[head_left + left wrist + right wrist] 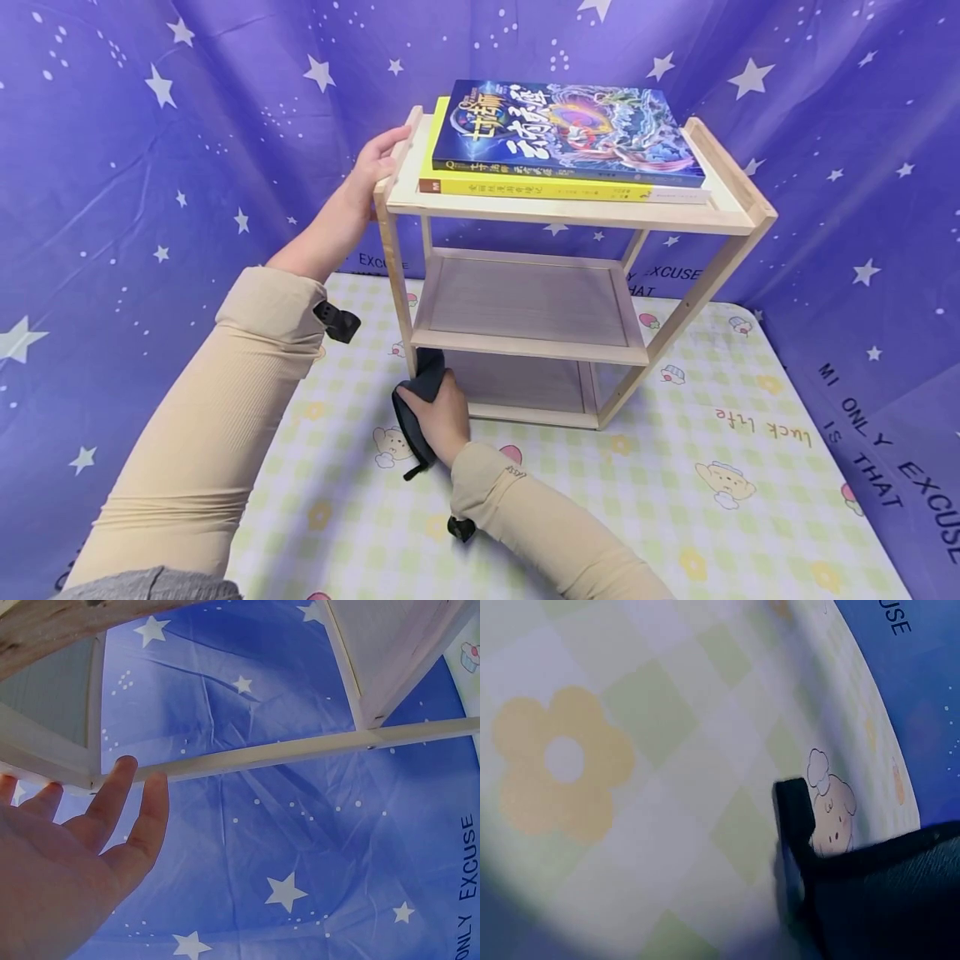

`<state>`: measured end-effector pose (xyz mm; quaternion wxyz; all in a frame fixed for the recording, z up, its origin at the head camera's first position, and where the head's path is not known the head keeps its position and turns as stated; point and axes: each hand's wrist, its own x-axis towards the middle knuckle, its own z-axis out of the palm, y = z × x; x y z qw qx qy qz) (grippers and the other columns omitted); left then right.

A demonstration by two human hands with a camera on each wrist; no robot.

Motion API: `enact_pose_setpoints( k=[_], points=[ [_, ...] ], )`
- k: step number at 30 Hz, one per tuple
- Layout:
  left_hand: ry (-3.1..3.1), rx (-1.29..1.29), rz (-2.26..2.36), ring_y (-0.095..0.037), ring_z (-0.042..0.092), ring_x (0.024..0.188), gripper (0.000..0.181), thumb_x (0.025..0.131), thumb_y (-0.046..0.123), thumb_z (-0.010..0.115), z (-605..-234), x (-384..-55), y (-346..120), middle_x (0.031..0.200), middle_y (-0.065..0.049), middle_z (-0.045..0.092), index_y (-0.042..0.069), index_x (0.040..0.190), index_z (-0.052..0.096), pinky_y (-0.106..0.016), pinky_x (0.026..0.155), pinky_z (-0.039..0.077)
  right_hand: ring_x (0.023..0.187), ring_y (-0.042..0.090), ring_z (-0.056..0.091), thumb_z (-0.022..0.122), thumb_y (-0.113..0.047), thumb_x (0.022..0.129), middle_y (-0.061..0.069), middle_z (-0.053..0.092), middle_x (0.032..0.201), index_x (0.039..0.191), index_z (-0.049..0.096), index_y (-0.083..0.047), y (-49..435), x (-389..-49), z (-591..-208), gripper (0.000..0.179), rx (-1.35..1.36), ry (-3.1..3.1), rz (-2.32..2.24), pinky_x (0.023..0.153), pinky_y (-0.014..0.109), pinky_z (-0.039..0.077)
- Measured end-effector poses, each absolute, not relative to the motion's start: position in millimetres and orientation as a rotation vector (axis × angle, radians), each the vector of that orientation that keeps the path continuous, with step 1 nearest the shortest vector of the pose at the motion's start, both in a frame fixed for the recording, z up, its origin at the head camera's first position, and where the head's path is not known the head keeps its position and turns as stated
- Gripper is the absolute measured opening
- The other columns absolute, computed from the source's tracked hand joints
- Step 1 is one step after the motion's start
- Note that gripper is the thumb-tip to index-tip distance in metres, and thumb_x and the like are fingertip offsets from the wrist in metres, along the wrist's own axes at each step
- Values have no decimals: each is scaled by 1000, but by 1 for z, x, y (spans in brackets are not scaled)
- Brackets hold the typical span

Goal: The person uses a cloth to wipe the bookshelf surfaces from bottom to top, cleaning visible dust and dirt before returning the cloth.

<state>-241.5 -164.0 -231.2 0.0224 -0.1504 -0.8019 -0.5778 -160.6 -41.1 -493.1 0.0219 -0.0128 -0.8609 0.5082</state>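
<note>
A small wooden shelf rack [528, 350] with three tiers stands tilted on the patterned cloth. My left hand [369, 171] grips the left end of its top tier, with fingers bent against the wood. In the left wrist view, those fingers [142, 832] reach up to a pale wooden rail [277, 755]. Low at the rack's left side, my right hand [442, 412] holds a dark grey cloth [420, 396] with a black edge and a small tab. The cloth [885, 900] fills the lower right corner of the right wrist view. Part of it goes behind the left post.
Two books lie stacked on the top tier: a blue one [570, 133] over a yellow one [525, 187]. A checked tablecloth [712, 533] with cartoon prints covers the table. Purple star-patterned curtains [247, 100] hang behind and at both sides.
</note>
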Motion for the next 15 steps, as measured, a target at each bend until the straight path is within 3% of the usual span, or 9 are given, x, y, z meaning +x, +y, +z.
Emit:
enact_pose_setpoints(
  k=[15],
  points=[
    [-2490,-461,-1787,-17,41,130,63,95,52,31,-231,-242,-164,160,2,26,34,155,24,-36,94,34,91,27,64,76,-50,80,12,67,96,109,56,-4,-42,-160,-474,58,-74,-2553,1660,81,39,51]
  ],
)
